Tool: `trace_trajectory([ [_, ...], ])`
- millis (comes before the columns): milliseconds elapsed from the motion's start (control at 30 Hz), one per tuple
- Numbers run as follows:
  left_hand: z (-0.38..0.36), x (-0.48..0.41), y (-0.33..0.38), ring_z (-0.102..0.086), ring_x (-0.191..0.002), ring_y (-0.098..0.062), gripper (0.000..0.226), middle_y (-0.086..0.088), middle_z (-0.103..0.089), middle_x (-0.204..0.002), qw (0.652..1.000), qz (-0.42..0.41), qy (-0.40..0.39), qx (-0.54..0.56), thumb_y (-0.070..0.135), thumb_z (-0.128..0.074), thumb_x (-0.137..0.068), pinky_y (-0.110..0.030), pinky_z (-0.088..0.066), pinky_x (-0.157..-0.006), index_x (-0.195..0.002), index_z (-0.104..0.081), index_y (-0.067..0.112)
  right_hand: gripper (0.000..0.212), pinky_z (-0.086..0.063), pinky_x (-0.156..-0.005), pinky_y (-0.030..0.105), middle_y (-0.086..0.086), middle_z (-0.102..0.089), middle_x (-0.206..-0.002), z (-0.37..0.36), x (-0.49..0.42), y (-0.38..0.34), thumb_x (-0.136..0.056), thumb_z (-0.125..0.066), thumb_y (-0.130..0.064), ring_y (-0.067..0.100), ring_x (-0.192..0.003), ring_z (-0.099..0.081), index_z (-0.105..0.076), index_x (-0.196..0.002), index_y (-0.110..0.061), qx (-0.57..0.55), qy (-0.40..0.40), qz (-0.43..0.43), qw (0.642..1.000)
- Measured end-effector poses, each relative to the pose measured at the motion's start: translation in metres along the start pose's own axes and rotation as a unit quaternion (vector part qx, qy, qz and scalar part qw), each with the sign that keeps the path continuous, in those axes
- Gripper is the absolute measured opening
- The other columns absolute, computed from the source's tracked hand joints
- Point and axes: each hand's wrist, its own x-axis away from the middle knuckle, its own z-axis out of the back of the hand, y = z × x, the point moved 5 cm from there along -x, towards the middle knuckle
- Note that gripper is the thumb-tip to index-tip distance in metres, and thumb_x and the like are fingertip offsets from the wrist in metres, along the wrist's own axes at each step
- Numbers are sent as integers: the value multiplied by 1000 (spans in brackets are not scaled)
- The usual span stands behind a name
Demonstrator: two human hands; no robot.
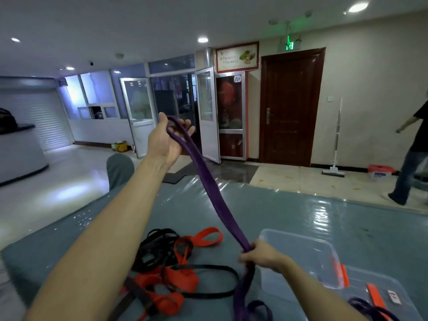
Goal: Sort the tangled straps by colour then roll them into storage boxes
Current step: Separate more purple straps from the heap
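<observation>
A purple strap (213, 193) stretches taut between my two hands above the table. My left hand (168, 140) is raised high and far out, its fingers curled round the strap's upper loop. My right hand (261, 254) grips the strap low, near the table, and the rest of the strap hangs down past it to the front edge. A tangle of orange and black straps (169, 269) lies on the table to the left of my right hand. A clear plastic box (308, 251) stands right of that hand.
The table (289, 205) has a shiny teal cover. A second clear box (379, 297) at the bottom right holds an orange strap and a purple strap. A person (412, 158) walks at the far right. A grey chair back (119, 169) rises beyond the table.
</observation>
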Motion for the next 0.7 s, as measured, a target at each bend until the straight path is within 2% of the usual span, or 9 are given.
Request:
trace_trajectory([
  [100, 88, -7, 7, -71, -105, -34, 33, -15, -70, -98, 977, -5, 157, -147, 31, -47, -118, -39, -60, -89, -110, -61, 2, 17, -50, -71, 34, 7, -63, -74, 70, 11, -36, -84, -85, 3, 23, -73, -58, -72, -93, -5, -150, 104, 63, 981],
  [167, 161, 1, -9, -62, -133, -42, 45, -26, -64, -141, 834, 99, 229, -492, 20, -57, -111, -41, -55, -99, -147, -50, -7, 23, -53, -78, 37, 10, -62, -88, 95, 18, -60, -87, -80, 7, 24, -83, -60, -73, -107, -2, -134, 123, 88, 979],
  [233, 205, 24, -49, -50, -148, -45, 72, -27, -45, -165, 643, 193, 140, -727, 15, -65, -105, -46, -47, -117, -164, -30, -7, 20, -50, -77, 38, 13, -60, -91, 100, 22, -83, -91, -75, 6, 25, -82, -58, -70, -109, -2, -5, 99, 88, 991],
  [267, 206, 42, -76, -47, -150, -41, 77, -22, -41, -168, 618, 200, 47, -759, 16, -71, -103, -45, -45, -119, -166, -30, 0, 15, -48, -76, 39, 14, -60, -89, 99, 25, -97, -92, -73, 4, 26, -81, -56, -69, -106, 0, 47, 76, 88, 992],
  [367, 152, 95, -158, -33, -157, -11, 114, 9, -31, -170, 688, 222, -232, -650, 30, -95, -86, -27, -37, -119, -173, -20, 26, 22, -50, -75, 38, 14, -67, -90, 95, 29, -148, -89, -73, -1, 19, -81, -59, -73, -112, -3, 233, 20, 100, 967],
  [433, 105, 110, -195, -32, -157, 0, 115, 17, -32, -170, 732, 208, -318, -567, 29, -99, -81, -21, -36, -122, -171, -27, 32, 24, -55, -78, 37, 10, -73, -96, 93, 34, -177, -88, -74, -2, 17, -85, -63, -77, -111, -9, 309, -4, 98, 946],
  [500, 66, 105, -210, -55, -147, -6, 68, 7, -61, -156, 772, 172, -345, -505, 19, -92, -89, -31, -43, -125, -148, -60, 27, 21, -51, -69, 31, -1, -72, -88, 105, 37, -194, -84, -76, -3, 14, -81, -63, -78, -99, -18, 330, 0, 102, 939],
  [567, 41, 88, -207, -79, -108, -19, 19, -3, -83, -107, 823, 137, -306, -459, 5, -76, -98, -41, -59, -111, -113, -72, 17, 23, -51, -71, 28, -1, -73, -88, 125, 42, -190, -83, -78, -3, 13, -81, -66, -78, -96, -22, 277, 48, 113, 953],
  [700, 29, 61, -182, -51, -54, -17, 19, -4, -52, -65, 872, 91, -257, -407, -5, -60, -97, -34, -54, -62, -93, -63, 13, 15, -58, -87, 36, 9, -80, -102, 120, 44, -103, -92, -79, -11, 27, -98, -77, -75, -106, -13, 172, 49, 52, 982],
])
